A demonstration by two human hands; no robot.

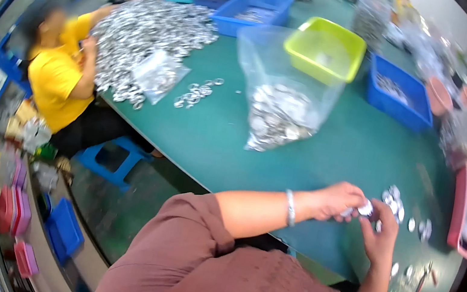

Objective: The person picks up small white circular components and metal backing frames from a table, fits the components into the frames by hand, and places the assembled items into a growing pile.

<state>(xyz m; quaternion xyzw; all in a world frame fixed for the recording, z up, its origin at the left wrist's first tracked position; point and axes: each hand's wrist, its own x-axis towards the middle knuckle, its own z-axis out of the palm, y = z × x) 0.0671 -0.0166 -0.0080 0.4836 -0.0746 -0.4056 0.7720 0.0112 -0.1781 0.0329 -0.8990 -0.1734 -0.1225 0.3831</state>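
In the lower right of the frame my left hand (339, 201) and my right hand (380, 230) meet, and the fingers of both pinch one small round silver disc (365, 208) between them. I think it goes best if I hold it only by the rim and close above the green counter (215, 143). At upper left a person in yellow (58, 78) sits by a heap of discs (147, 34). In the middle stands a clear bag (280, 101), then a lime tub (324, 47) and blue bins (400, 93).
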